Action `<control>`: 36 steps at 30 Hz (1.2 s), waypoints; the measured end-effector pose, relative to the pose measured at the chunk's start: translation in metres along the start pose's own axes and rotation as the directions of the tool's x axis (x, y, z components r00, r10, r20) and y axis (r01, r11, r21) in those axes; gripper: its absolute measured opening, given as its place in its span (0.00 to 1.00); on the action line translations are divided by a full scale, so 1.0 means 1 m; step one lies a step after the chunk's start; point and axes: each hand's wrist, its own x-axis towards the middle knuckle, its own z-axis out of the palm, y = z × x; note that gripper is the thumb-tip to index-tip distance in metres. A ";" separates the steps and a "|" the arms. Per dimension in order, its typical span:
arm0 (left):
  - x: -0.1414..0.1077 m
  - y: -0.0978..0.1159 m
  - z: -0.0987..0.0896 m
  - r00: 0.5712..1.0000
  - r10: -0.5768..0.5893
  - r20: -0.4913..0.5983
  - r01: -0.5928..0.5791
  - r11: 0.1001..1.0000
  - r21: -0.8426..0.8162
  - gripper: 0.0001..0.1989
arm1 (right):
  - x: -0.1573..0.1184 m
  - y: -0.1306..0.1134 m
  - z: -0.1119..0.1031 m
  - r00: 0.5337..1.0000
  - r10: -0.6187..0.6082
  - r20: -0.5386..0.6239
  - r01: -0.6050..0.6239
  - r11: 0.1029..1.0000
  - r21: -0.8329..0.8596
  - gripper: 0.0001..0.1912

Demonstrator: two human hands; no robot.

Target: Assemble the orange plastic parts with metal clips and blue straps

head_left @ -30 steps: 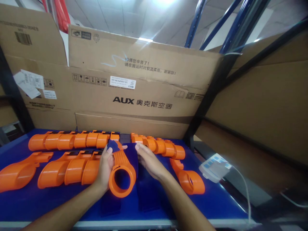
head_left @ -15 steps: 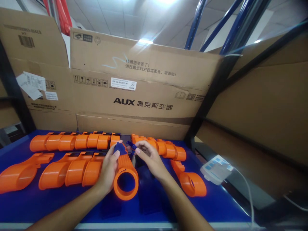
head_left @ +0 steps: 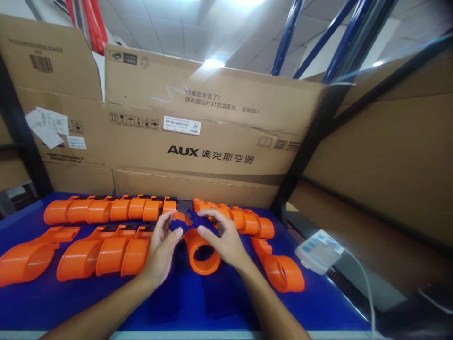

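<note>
The work on the orange ring (head_left: 194, 240) looks partway: a blue patch (head_left: 179, 226) lies over its handle, while a blue strip (head_left: 207, 224) seems not yet settled. The left hand (head_left: 161, 252) pinches the handle end, thumb on the patch; the right hand (head_left: 226, 241) pinches the strip. The ring is between the hands over the bench (head_left: 272, 309), its round opening at six o'clock from the handle, glossy and smooth.

From it, the back row (head_left: 98, 210) at ten o'clock and the trio (head_left: 109, 254) at nine show dark tops, so probably done. The right-hand row (head_left: 247, 222) at two o'clock and the single piece (head_left: 285, 274) past three show none I can make out, so are perhaps left.
</note>
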 end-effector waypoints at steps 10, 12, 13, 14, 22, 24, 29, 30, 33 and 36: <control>-0.003 0.001 0.001 1.000 0.025 0.004 -0.025 1.000 0.020 0.28 | -0.001 0.002 0.001 0.998 -0.038 0.047 0.036 0.999 0.038 0.11; -0.003 0.001 0.001 1.000 0.028 0.003 -0.028 0.999 0.029 0.28 | -0.001 0.002 0.000 0.998 -0.041 0.057 0.038 0.998 0.046 0.11; -0.003 0.001 0.001 1.000 0.029 0.000 -0.029 0.999 0.034 0.28 | -0.001 0.003 0.000 0.997 -0.039 0.068 0.035 0.998 0.053 0.11; -0.004 0.001 0.001 1.000 0.029 -0.006 -0.028 0.999 0.039 0.29 | -0.001 0.002 0.000 0.996 -0.034 0.080 0.029 0.998 0.062 0.11; -0.003 0.003 0.003 1.000 0.006 0.002 -0.006 1.000 0.025 0.26 | -0.002 -0.004 0.001 0.993 -0.060 0.106 0.052 0.996 0.078 0.13; -0.003 0.003 0.003 1.000 0.011 0.000 -0.011 1.000 0.025 0.26 | -0.002 -0.004 0.002 0.993 -0.064 0.097 0.058 0.997 0.060 0.13; -0.004 0.003 0.003 1.000 0.025 0.000 -0.025 0.999 0.034 0.28 | -0.002 -0.003 0.002 0.994 -0.052 0.094 0.046 0.997 0.060 0.13; -0.004 0.003 0.003 1.000 0.026 0.004 -0.026 0.999 0.032 0.28 | -0.002 -0.002 0.001 0.994 -0.050 0.094 0.044 0.997 0.062 0.13; -0.004 0.003 0.002 0.999 0.030 0.017 -0.030 0.999 0.031 0.29 | -0.002 -0.002 0.001 0.995 -0.041 0.086 0.036 0.998 0.060 0.14; -0.006 0.004 0.001 0.999 0.040 0.029 -0.040 0.999 0.025 0.29 | -0.003 -0.001 0.001 0.996 -0.007 0.092 0.005 1.000 0.024 0.20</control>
